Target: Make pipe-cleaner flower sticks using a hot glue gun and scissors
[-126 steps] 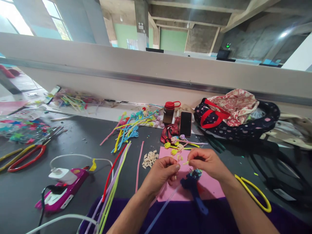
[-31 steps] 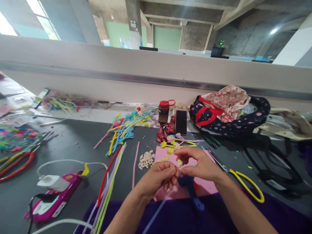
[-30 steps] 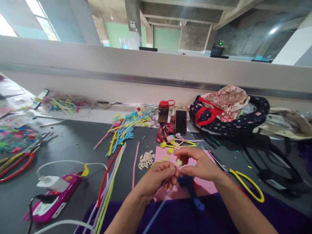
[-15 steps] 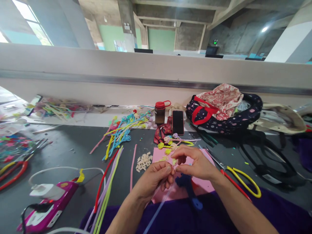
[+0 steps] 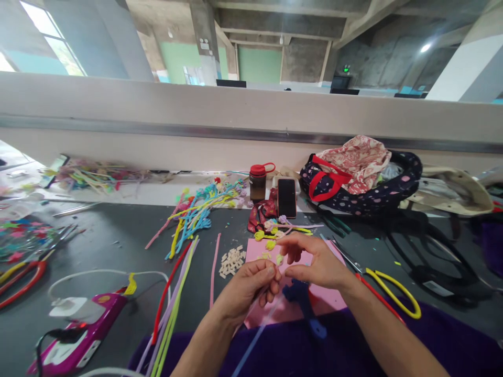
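My left hand (image 5: 257, 283) is closed in a pinch over the pink sheet (image 5: 330, 299), its fingertips pressed together; what lies between them is too small to make out. A small yellow-green piece (image 5: 279, 259) shows just past those fingertips. Below the hand a pale, thin strip (image 5: 251, 345) runs down across the purple cloth (image 5: 184, 351); whether the hand grips it I cannot tell. My right hand (image 5: 320, 264) hovers close by, thumb and curled fingers apart with nothing between them. Under it lies a dark blue tool-like object (image 5: 306, 306). Yellow fuzzy pieces (image 5: 270, 244) rest on the sheet.
Small pale blocks (image 5: 232, 261) are heaped left of the sheet, beside a pink pipe cleaner (image 5: 214, 269). Yellow-and-red-handled scissors (image 5: 393, 288) lie right. Behind stand a bottle (image 5: 258, 184), a phone (image 5: 286, 198) and a bag (image 5: 361, 201). A magenta power strip (image 5: 92, 332) sits front left.
Both hands stay almost in place, with slight finger movement. The yellow-green piece by the left fingertips shows more clearly, and the pale strip has shifted a little to the right.
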`<state>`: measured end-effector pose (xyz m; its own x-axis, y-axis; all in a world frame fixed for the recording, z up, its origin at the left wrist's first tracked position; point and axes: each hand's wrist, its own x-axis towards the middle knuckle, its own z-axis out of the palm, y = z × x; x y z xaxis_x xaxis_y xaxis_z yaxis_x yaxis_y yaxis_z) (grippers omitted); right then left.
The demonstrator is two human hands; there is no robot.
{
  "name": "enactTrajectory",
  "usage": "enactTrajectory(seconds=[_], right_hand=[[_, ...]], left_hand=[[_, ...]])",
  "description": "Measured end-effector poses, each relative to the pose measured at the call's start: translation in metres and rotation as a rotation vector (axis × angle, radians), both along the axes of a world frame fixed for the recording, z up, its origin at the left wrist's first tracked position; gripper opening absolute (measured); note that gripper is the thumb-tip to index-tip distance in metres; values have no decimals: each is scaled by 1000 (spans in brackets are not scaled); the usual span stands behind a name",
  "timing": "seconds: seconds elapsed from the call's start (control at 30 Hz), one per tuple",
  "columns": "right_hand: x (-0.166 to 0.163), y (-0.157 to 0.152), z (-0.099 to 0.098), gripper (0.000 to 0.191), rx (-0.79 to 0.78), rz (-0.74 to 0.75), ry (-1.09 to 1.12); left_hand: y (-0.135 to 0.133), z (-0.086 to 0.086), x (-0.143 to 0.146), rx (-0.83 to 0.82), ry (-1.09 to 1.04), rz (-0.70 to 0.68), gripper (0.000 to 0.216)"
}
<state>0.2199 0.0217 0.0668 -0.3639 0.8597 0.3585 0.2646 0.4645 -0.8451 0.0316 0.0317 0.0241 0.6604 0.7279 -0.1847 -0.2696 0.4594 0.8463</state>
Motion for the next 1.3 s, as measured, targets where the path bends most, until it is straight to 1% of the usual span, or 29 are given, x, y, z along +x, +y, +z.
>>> enactTrajectory(seconds=[0.07,0.2,0.3,0.47,0.63,0.73,0.8,0.87,0.93,1.0,1.07,1.2,1.23,1.3], right_hand=[[0,-1,1,43,-17,-19,21],[-4,-5,4,30,-41,-54,46],[-7,-7,5,25,-59,-75,23],[-10,-6,0,21,-96,-113,-3],[-15,-5,-5,19,-95,-124,-26],[-15,-3,-9,18,-101,-133,-23],[-11,-1,-11,16,-129,-138,-10],[-4,3,-12,16,-167,-151,-4],[5,8,-11,17,-188,-178,-26],[15,12,-10,18,-164,-207,-82],[23,16,-9,16,-104,-223,-194],[29,22,-14,18,17,-226,-625],[29,23,-17,18,25,-218,-709],[25,26,-25,18,15,-198,-808]], left_hand=[[0,2,-1,-8,-56,10,22],[0,7,-4,-20,-191,47,27],[0,9,-5,-26,-242,50,29],[-2,10,-5,-63,-315,43,27],[-3,14,-10,-113,-392,58,19],[0,17,-16,-125,-381,37,22],[4,18,-19,-120,-333,31,25],[8,17,-21,-89,-263,91,22],[11,16,-22,-62,-217,179,22],[12,16,-24,-33,-151,239,22],[12,17,-28,-21,-96,268,22],[10,25,-39,36,-51,247,24],[10,26,-40,44,-10,219,24],[11,27,-40,45,77,227,21]])
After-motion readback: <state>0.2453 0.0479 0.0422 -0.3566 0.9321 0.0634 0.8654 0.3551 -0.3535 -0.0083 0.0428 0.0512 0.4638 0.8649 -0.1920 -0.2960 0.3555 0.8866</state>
